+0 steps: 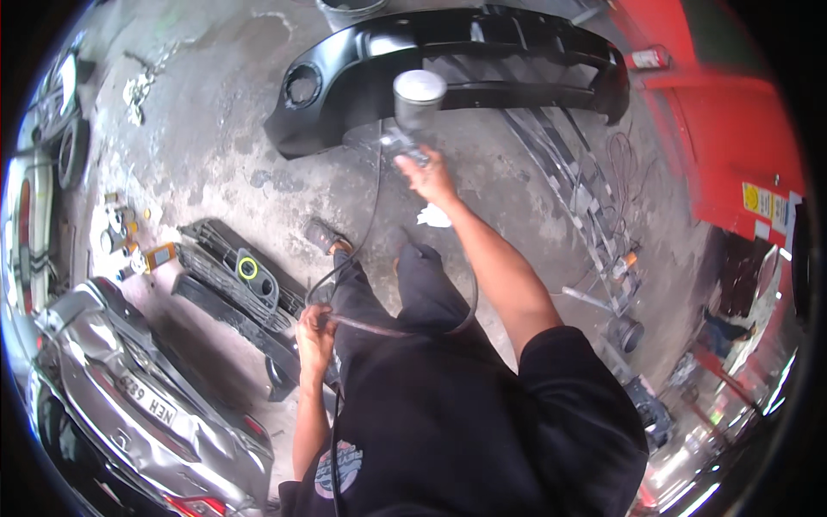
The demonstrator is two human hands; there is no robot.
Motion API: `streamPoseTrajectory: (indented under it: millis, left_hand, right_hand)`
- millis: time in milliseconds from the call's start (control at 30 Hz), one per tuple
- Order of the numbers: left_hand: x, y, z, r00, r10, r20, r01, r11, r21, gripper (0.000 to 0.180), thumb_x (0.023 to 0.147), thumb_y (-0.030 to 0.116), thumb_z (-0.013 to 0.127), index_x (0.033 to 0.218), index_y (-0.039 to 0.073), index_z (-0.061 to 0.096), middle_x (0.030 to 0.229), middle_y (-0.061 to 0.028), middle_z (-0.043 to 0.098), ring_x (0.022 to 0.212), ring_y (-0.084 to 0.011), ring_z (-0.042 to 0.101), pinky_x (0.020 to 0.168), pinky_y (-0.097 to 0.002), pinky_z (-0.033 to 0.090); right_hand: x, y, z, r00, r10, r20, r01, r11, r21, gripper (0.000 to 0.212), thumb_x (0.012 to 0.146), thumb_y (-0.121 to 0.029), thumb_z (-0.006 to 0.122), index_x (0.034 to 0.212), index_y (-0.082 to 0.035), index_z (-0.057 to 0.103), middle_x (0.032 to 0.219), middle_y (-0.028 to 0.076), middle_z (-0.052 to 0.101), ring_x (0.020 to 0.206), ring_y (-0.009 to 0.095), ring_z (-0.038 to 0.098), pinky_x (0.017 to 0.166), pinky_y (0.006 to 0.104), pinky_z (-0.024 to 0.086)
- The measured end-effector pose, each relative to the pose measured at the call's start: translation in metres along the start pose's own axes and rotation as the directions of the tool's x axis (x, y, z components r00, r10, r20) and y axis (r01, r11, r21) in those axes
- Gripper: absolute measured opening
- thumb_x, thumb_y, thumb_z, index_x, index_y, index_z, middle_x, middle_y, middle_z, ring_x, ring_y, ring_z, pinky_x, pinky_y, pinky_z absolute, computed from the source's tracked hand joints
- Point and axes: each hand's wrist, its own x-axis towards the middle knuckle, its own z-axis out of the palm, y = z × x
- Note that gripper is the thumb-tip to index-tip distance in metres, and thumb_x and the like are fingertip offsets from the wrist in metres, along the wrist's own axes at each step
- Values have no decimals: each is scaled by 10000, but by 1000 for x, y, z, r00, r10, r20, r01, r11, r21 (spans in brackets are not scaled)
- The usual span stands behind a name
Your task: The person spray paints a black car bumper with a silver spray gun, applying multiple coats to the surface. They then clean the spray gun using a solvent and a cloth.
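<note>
My right hand is stretched forward, its fingers closed around a spray gun with a round cup on top. The gun is slightly smeared by motion. Beyond it lies a glossy black car bumper, the gun being over its near side in the picture. A dark air hose hangs in a loop in front of my body and runs up toward the gun. Lower and to the left, my left hand is closed on that hose at waist height.
Metal stands reach from under the bumper toward the right. Black trim parts and several cans lie at the left. A dented silver car is at lower left, a red panel at right. A bucket stands at the far edge.
</note>
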Motion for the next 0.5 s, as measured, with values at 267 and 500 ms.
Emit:
streamPoseTrajectory:
  millis: [267,500]
  left_hand:
    - [2,25,6,990,142,-23,-140,988,68,302,771,-22,810,1052,18,709,1116,-170,732,1105,-402,661,965,-476,520]
    - [-13,38,23,979,192,-74,-173,962,213,281,782,12,805,1049,36,722,1171,-179,686,1082,-426,608,954,-497,483]
  right_hand:
    - [26,45,-110,880,-252,-402,183,962,-203,339,983,-361,784,1075,-36,761,797,70,744,690,153,667,641,376,529]
    - [31,96,-280,551,-170,-817,-279,885,-372,421,940,-360,796,1162,-10,723,955,251,766,916,475,739,834,547,555]
